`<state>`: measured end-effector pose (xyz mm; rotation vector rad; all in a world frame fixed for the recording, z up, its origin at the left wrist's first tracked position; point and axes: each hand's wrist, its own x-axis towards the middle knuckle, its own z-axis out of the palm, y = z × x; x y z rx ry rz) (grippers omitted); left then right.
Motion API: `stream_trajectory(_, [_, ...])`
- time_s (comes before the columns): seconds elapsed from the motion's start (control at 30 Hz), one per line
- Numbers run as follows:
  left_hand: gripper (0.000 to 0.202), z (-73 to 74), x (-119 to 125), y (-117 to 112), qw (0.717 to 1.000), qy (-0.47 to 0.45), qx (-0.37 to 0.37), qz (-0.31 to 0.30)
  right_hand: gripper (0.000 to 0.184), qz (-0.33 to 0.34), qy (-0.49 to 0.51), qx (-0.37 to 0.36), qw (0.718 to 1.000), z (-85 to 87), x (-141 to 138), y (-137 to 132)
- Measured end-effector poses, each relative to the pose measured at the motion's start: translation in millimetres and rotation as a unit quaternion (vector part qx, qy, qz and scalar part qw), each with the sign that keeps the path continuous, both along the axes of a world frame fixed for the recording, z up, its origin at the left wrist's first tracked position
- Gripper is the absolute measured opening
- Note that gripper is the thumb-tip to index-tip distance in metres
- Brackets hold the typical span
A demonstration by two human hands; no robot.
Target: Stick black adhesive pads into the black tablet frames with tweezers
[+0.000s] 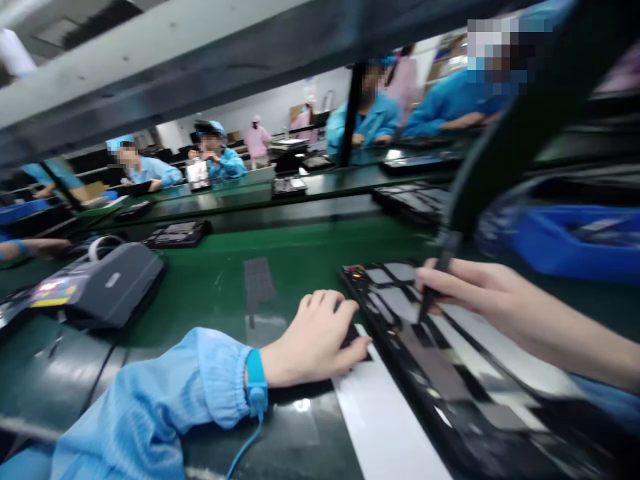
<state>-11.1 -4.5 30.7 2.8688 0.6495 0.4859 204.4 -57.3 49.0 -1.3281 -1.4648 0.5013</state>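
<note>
A long black frame-like assembly [450,373] with grey panels lies on the green work surface in front of me. My left hand [315,337], with a blue wrist strap, rests curled on the assembly's near left edge, fingers pressed down on it. My right hand [480,293] is closed around a thin dark tool [435,283] hanging from a black cable, its tip touching the assembly's upper part.
A dark grey device [113,283] sits at the left. A blue bin [570,240] stands at the right. Black trays [175,235] lie on the green conveyor [300,250] beyond. Several workers in blue coats sit across the line. A white strip [380,420] lies beside the assembly.
</note>
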Motion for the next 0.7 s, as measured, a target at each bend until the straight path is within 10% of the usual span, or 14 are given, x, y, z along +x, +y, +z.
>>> stream_trajectory(0.3, [0.038,-32.3,14,2,0.984,-0.103,-0.111,-0.096,0.041,0.045,0.102,-0.216,0.97,-10.5,-15,-3])
stream_trajectory(0.7, [0.041,-33.3,12,0,0.987,-0.091,-0.119,-0.055,0.031,-0.014,0.108,-0.192,0.975,-31.0,-28,17])
